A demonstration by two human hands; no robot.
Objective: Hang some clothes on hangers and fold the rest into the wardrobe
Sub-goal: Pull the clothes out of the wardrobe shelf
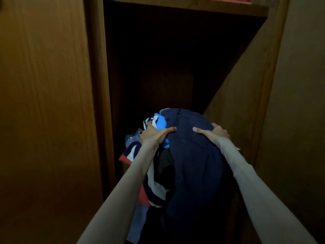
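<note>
Both arms reach forward from the bottom of the frame. My left hand (154, 133) has its fingers curled into the bundle of clothes (184, 155) at its upper left, thumb laid flat across the navy garment (197, 164); my right hand (213, 132) grips the upper right the same way. That bundle sits at lower centre, long axis running top to bottom. Dark open wardrobe (158, 67) room lies above it, a shelf (193, 7) along the top edge, wooden panels tight on both sides.
</note>
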